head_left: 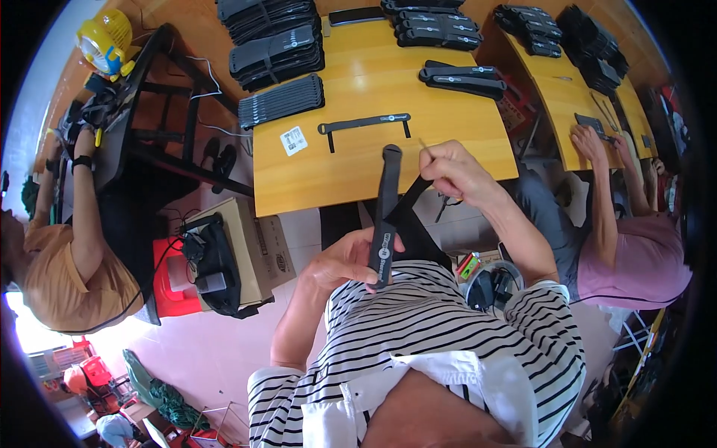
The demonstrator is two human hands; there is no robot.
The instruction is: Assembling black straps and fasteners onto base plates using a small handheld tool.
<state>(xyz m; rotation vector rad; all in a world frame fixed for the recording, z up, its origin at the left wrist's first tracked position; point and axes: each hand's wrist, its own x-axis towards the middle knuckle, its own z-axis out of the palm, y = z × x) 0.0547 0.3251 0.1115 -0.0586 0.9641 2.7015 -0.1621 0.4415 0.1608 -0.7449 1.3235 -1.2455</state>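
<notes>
A yellow wooden table (351,179) is set against a wood-coloured wall, in a room shared with other workers.

Before the table's near edge, a black strap (384,205) is held above the lap. Its lettered lower end is gripped between thumb and fingers by the left hand (345,260); a narrow band (411,198) running off it is pinched in the closed fingertips of the right hand (457,173).

Farther in, near the middle of the surface, one strap with two strips (366,123) is laid flat. A white label (293,140) is placed toward the left edge. A fanned row of straps (281,101) is lined up at that edge, bundles (276,54) are piled behind it at the far left corner, more (437,30) at the far right corner, and a loose pile (463,80) is left by the right edge.

The held piece is judged to be partway through; the bundles look finished, though which piles are left to be worked cannot be told.

The band's join is hard to make out, the left fingers are partly hidden behind the strap, and the far bundles are cut off by the view's rim.
</notes>
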